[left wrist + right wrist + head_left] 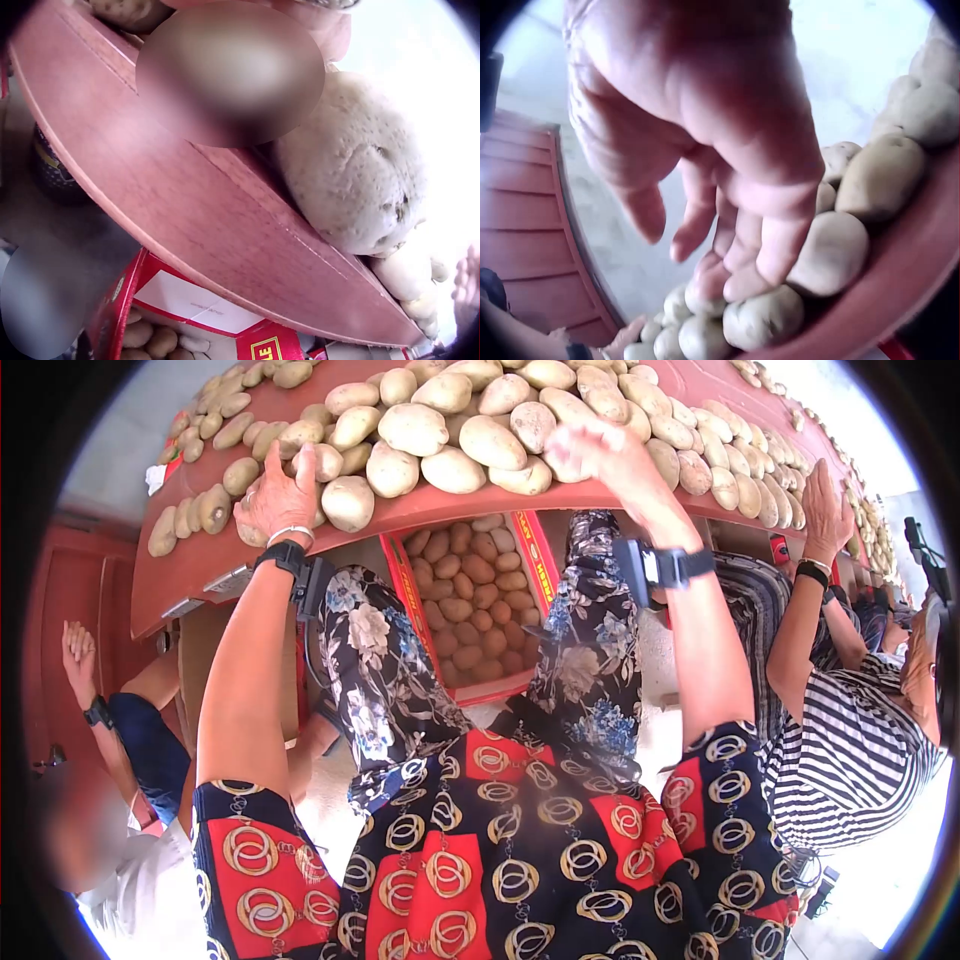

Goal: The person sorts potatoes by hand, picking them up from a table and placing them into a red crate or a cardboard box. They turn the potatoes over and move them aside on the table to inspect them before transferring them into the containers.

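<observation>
A long heap of pale potatoes (410, 430) lies along the curved edge of a red tabletop (220, 565). At the heap's left end is my left hand (278, 498), thumb and forefinger spread apart among the potatoes. Most of that hand is blurred or cut off in the left wrist view, where a big speckled potato (356, 169) sits beside it. My right hand (615, 465) hovers over the middle of the heap. Seen from the right wrist, its fingers hang loosely bent and apart, fingertips right above a pale potato (763, 319).
Beneath the table edge, between my knees, stands a red box (538, 555) full of browner potatoes (480, 595). To the right, another person's raised hand (825, 515) is beside the potatoes. A further person's hand (78, 653) shows at the left.
</observation>
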Action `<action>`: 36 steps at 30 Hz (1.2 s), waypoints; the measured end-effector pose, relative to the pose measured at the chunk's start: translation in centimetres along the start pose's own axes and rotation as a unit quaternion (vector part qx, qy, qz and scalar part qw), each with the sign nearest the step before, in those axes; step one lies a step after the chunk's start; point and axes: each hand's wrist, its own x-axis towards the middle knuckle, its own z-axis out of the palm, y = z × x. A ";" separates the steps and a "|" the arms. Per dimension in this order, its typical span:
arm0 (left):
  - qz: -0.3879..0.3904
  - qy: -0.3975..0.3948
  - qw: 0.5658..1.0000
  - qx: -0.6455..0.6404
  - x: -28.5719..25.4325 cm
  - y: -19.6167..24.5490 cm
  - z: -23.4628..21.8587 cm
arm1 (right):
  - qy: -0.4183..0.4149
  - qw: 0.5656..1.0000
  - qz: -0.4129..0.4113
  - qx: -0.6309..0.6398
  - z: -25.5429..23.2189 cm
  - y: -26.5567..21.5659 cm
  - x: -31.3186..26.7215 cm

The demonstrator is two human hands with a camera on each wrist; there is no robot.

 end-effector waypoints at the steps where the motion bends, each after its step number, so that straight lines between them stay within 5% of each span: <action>1: 0.002 -0.003 1.000 0.002 0.0 -0.3 0.1 | -0.080 0.995 0.027 0.051 0.5 1.0 -1.3; 2: -0.003 -0.009 1.000 0.015 0.0 -0.3 0.1 | -0.177 0.982 0.057 0.030 0.8 1.4 -2.5; 5: -0.012 -0.021 0.999 0.029 0.2 0.0 0.1 | -0.281 0.946 0.069 -0.149 3.2 8.3 -4.9; 7: -0.011 -0.026 0.999 0.038 0.3 -0.1 0.0 | -0.378 0.825 0.123 -0.401 5.9 11.1 -6.2; 8: -0.012 -0.023 0.999 0.041 0.5 -0.1 0.1 | -0.362 0.818 0.162 -0.416 7.2 10.2 -7.5; 10: 0.003 0.017 1.000 0.002 0.2 -0.5 0.6 | -0.251 0.865 -0.029 -0.434 9.5 14.3 -10.5; 11: 0.008 0.010 1.000 0.007 0.4 -0.6 0.6 | -0.251 0.867 -0.023 -0.429 10.1 14.6 -10.7; 13: 0.003 -0.015 1.000 0.025 0.4 -0.2 0.1 | -0.366 0.782 -0.023 -0.503 11.3 15.3 -10.5; 17: -0.005 -0.012 0.999 0.043 0.5 -0.5 0.5 | -0.301 0.808 -0.121 -0.492 11.2 16.4 -10.5; 20: -0.005 -0.016 0.999 0.038 0.3 -0.5 0.7 | -0.272 0.794 -0.028 -0.543 9.7 15.2 -10.0; 21: -0.011 -0.021 0.999 0.041 0.5 -0.5 0.6 | -0.341 0.754 0.053 -0.558 9.0 12.9 -8.5; 22: -0.014 -0.018 0.999 0.041 0.6 -0.5 0.4 | -0.334 0.768 0.031 -0.546 8.0 13.6 -7.8; 24: -0.019 -0.028 0.999 0.029 0.4 0.0 0.1 | -0.353 0.850 0.146 -0.363 5.8 11.1 -5.2; 26: -0.015 -0.019 1.000 0.019 0.0 -0.1 0.1 | -0.274 0.920 0.114 -0.257 3.1 11.6 -4.4; 27: -0.013 -0.020 1.000 0.018 0.1 -0.1 0.1 | -0.209 0.954 0.170 -0.134 2.7 10.6 -4.1; 30: -0.016 -0.019 1.000 0.013 0.1 0.3 0.0 | -0.179 0.966 0.144 -0.119 2.7 8.6 -3.7; 33: -0.022 -0.028 0.999 0.040 0.4 0.0 0.3 | -0.146 0.951 0.263 0.065 6.9 6.4 -4.3; 34: -0.018 -0.027 0.999 0.038 0.6 0.0 0.3 | -0.196 0.977 0.045 -0.072 7.1 5.4 -4.3; 36: -0.013 -0.015 1.000 0.013 0.2 0.1 0.1 | -0.147 0.984 0.097 0.033 6.8 4.3 -3.3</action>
